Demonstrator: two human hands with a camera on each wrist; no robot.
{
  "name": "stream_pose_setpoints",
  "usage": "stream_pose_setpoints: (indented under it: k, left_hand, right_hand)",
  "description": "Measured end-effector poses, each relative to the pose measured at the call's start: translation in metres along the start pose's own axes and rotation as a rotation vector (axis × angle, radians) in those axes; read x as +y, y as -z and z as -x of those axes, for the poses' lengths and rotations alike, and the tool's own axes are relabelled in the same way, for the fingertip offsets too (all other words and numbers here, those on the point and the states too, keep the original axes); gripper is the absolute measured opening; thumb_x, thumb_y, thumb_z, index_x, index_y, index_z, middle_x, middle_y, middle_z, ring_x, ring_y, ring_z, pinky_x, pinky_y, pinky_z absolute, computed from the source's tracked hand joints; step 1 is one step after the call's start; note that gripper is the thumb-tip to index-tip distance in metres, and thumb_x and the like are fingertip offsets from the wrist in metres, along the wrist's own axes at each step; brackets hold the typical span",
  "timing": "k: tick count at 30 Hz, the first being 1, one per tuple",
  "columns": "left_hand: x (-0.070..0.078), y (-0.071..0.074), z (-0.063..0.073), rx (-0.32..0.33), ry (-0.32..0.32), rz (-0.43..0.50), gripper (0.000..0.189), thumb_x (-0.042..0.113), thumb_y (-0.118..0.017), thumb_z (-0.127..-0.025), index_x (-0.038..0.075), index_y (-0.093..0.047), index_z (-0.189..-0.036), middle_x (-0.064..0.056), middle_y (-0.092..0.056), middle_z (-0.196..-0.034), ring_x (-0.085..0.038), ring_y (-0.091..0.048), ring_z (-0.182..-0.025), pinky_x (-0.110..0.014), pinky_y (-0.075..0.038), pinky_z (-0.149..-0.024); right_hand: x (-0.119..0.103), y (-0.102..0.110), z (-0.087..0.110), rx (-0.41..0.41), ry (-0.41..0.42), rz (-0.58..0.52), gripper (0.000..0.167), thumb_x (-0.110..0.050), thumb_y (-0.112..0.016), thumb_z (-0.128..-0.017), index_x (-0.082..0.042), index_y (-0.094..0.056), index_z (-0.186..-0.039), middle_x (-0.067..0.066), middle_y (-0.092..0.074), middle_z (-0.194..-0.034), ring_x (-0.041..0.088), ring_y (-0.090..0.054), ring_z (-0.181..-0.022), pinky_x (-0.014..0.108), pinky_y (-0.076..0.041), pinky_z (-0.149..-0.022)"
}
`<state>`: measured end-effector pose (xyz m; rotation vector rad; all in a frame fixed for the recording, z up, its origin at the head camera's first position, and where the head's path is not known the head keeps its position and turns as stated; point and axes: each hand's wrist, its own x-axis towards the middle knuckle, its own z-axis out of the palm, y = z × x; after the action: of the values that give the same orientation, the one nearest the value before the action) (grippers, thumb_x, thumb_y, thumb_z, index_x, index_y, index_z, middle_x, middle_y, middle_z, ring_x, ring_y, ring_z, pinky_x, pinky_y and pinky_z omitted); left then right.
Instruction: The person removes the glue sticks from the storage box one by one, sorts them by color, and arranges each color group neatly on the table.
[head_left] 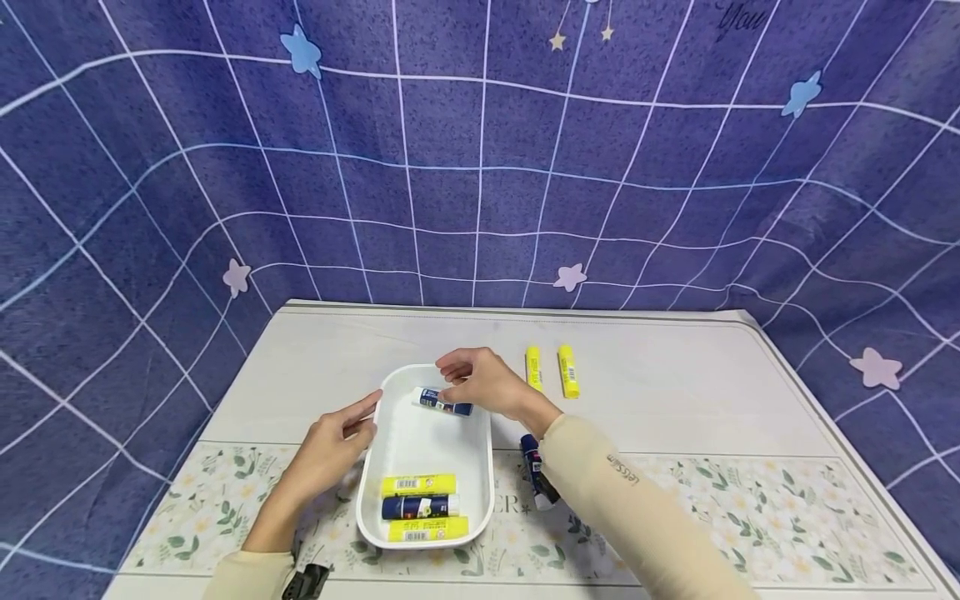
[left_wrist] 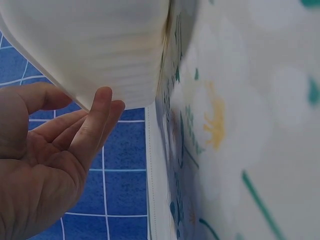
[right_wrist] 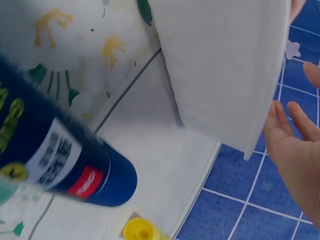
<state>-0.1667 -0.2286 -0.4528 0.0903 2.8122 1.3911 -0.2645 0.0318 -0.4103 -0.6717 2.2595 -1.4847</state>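
Resting parted right fingers (head_left: 456,358) by blue glue stick (head_left: 448,407), gripping nothing; touching tray (head_left: 431,442) with straight left fingers (left_wrist: 94,117). Probably handling light, stiff, slick; needing mid-barrel pinching.

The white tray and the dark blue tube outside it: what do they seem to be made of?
White tray: likely plastic, smooth, low-sheen, from its thin rim and rounded corners. Dark blue tube: perhaps plastic, smooth, satin, from its rounded end; coated metal remains possible.
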Motion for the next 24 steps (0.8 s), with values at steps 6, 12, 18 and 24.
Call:
stream_pose_setpoints:
  k: [6,12,18,24]
  left_hand:
    - [-0.002,0.000,0.000,-0.002,0.000,0.004,0.051,0.019,-0.056,-0.106,0.015,-0.048,-0.156,-0.015,-0.064,-0.144,-0.033,-0.067,-0.126,-0.041,-0.058,-0.101]
    - [-0.002,-0.001,-0.001,-0.002,-0.013,0.016,0.050,0.018,-0.057,-0.106,0.014,-0.049,-0.155,-0.015,-0.063,-0.144,-0.032,-0.067,-0.126,-0.038,-0.059,-0.099]
    - [-0.002,-0.001,-0.001,-0.001,-0.021,0.020,0.050,0.018,-0.057,-0.106,0.013,-0.049,-0.155,-0.015,-0.064,-0.144,-0.031,-0.068,-0.125,-0.035,-0.059,-0.098]
    - [-0.002,-0.001,-0.001,-0.003,-0.008,0.019,0.050,0.018,-0.057,-0.106,0.014,-0.048,-0.155,-0.016,-0.063,-0.144,-0.032,-0.067,-0.127,-0.036,-0.059,-0.099]
  right_hand:
    - [-0.001,-0.012,-0.010,-0.015,-0.027,0.131,0.051,-0.005,-0.081,-0.086,0.001,-0.064,-0.134,0.020,-0.067,-0.131,0.033,-0.065,-0.122,0.033,-0.055,-0.105]
    - [0.002,-0.020,-0.016,0.027,-0.045,0.329,0.048,-0.008,-0.083,-0.086,-0.003,-0.069,-0.131,0.015,-0.071,-0.125,0.026,-0.068,-0.116,0.036,-0.056,-0.102]
    - [0.000,-0.028,-0.019,0.031,-0.036,0.511,0.049,-0.004,-0.082,-0.083,-0.001,-0.069,-0.130,0.015,-0.073,-0.122,0.026,-0.067,-0.114,0.038,-0.056,-0.103]
    - [0.000,-0.036,-0.021,0.031,-0.075,0.576,0.049,-0.002,-0.082,-0.081,-0.002,-0.070,-0.129,0.013,-0.074,-0.121,0.026,-0.064,-0.112,0.037,-0.056,-0.100]
